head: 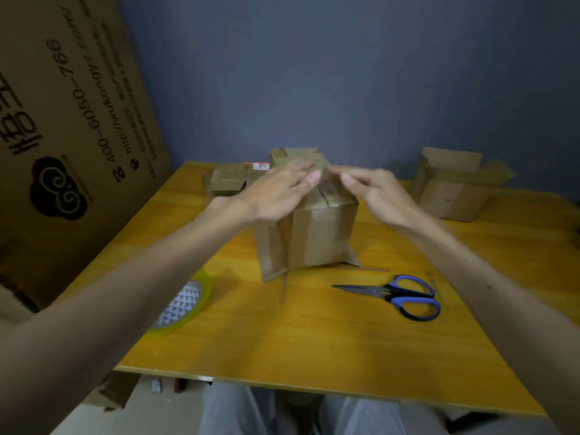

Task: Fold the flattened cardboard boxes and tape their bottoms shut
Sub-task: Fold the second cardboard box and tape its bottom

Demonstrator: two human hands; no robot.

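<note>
A brown cardboard box point(317, 233) stands upside down in the middle of the yellow table point(314, 334), its bottom flaps facing up with a seam between them. My left hand point(279, 191) lies flat on the top flaps from the left, fingers stretched out. My right hand point(376, 191) rests on the top from the right, fingers spread. Both hands press on the flaps and hold nothing. A roll of clear tape point(183, 301) with a yellow-green rim lies at the left, partly hidden under my left forearm. Blue-handled scissors point(398, 295) lie to the right, in front of the box.
A folded box point(452, 189) with open flaps stands at the back right. Flattened boxes point(227, 180) are stacked at the back left. A large printed cardboard sheet point(62, 127) leans on the left. Thin tape strips point(284, 290) lie by the box. My knees show below the table edge.
</note>
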